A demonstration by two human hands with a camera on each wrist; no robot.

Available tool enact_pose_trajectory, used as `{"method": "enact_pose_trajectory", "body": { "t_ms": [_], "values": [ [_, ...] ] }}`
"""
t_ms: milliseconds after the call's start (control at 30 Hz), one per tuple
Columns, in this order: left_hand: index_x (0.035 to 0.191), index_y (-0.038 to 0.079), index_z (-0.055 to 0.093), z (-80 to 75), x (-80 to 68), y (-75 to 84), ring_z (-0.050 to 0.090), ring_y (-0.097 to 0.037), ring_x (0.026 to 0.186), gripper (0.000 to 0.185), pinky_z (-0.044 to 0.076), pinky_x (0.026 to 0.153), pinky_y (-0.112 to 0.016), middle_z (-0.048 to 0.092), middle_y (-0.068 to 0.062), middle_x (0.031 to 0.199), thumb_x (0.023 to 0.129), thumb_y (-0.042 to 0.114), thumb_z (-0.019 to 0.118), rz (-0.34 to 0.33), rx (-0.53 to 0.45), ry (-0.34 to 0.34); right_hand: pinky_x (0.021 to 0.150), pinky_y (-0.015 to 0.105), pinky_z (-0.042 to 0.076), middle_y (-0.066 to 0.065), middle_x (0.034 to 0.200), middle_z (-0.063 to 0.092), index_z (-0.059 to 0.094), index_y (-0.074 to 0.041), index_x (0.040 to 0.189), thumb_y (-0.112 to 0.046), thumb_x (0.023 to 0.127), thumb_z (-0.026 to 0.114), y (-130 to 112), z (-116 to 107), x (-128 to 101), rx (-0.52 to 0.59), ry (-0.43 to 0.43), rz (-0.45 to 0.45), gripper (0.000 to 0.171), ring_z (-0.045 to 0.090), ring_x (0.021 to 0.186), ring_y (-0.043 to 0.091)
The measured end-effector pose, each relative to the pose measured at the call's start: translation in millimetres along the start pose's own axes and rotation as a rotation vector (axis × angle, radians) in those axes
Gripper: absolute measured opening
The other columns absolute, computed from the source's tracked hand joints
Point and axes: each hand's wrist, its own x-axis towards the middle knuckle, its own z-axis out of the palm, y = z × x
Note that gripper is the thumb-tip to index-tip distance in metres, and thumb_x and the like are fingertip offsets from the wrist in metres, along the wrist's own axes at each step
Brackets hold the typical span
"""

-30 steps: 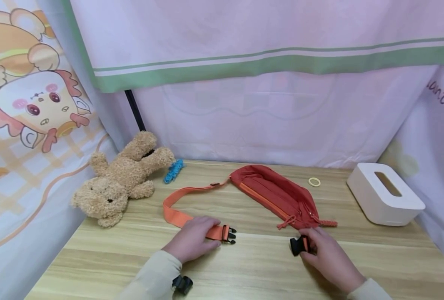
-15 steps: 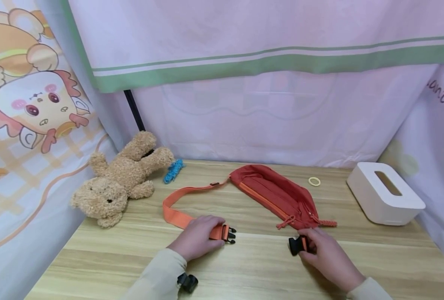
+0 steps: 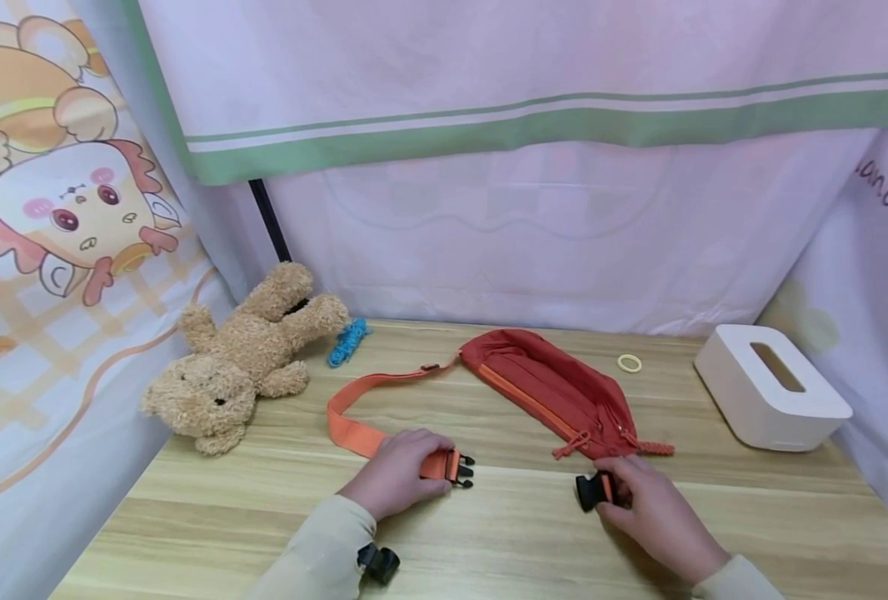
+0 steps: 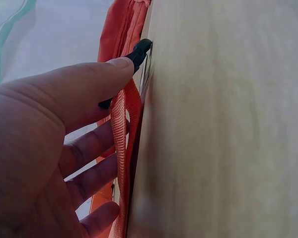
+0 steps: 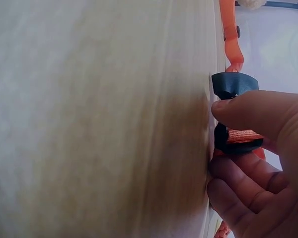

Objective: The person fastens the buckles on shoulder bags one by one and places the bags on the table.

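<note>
A red waist bag [image 3: 549, 387] lies on the table with its orange strap [image 3: 354, 425] curving out to the left. My left hand [image 3: 395, 475] pinches the strap's end just behind the black pronged buckle half [image 3: 461, 471], which points right; the left wrist view shows the thumb pressed against that buckle [image 4: 140, 52]. To the right, my right hand [image 3: 650, 508] holds the black socket half of the buckle [image 3: 592, 492] by the bag's near end. Thumb and fingers grip this socket [image 5: 236, 83] in the right wrist view. A gap separates the two buckle halves.
A teddy bear [image 3: 241, 358] lies at the left, a bundle of blue cord [image 3: 348, 342] beside its foot. Behind the bag's right side is a pale yellow ring [image 3: 629, 363]. A white tissue box [image 3: 770, 387] stands at the right. Curtains hang around the table.
My left hand has slid slightly right along the strap, closer to the pronged buckle half. The right hand has shifted the socket half very slightly left. The bag stays put.
</note>
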Motion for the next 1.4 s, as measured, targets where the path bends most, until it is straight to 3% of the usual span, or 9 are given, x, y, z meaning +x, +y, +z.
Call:
{"method": "enact_pose_trajectory", "body": {
  "t_ms": [267,900,1400],
  "values": [
    [0.130,0.023,0.064,-0.5,-0.5,-0.5,0.052,-0.024,0.129,0.048,0.037,0.109,-0.050,0.062,0.005,0.132,0.087,0.039,0.079,-0.007,-0.018,0.000,0.074,0.032,0.055,0.002,0.106,0.061,0.066,-0.012,0.123,-0.013,0.079,0.085,-0.6,0.3,1.0,0.020,0.002,0.022,0.048,0.059,0.084,0.010],
    [0.132,0.021,0.064,-0.5,-1.4,1.6,0.052,-0.023,0.130,0.053,0.036,0.111,-0.049,0.062,0.006,0.133,0.086,0.040,0.080,0.012,-0.030,0.028,0.066,0.023,0.050,-0.002,0.099,0.059,0.067,-0.012,0.122,-0.014,0.079,0.086,-7.8,2.0,-0.9,0.062,0.072,-0.027,0.047,0.054,0.077,0.008],
    [0.130,0.024,0.064,0.8,-3.0,3.8,0.051,-0.021,0.130,0.051,0.035,0.112,-0.048,0.062,0.010,0.132,0.085,0.043,0.079,0.018,-0.054,0.056,0.065,0.023,0.050,-0.001,0.099,0.059,0.067,-0.012,0.122,-0.014,0.079,0.085,-15.3,3.0,2.2,0.068,0.070,-0.018,0.047,0.054,0.077,0.009]
  ]
}}
